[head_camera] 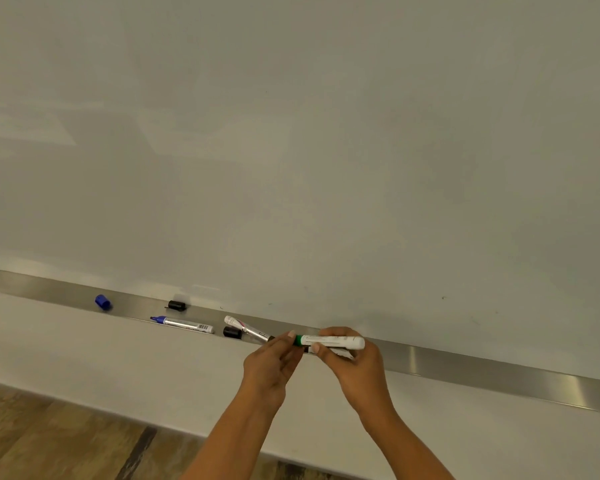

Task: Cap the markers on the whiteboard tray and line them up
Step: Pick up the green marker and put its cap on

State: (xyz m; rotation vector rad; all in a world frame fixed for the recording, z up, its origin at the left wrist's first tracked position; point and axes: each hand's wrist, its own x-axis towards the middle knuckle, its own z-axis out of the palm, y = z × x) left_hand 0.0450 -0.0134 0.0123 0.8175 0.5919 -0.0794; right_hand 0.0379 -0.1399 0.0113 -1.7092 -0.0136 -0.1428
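Right hand (355, 363) grips marker (333, 342) mid-barrel; left hand (271, 362) pinches its green end. Likely light, stiff, slick plastic; hold by barrel.

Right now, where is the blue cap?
In the head view, the blue cap lies far left on the metal tray, left of a black cap and the uncapped blue marker.

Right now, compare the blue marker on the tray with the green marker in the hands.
The blue marker lies on the tray, untouched; the green marker is held off it by the left hand and right hand. The blue marker's tip is bare; the green marker's end sits at the left hand's fingers. Both have pale barrels, coloured ends leftward.
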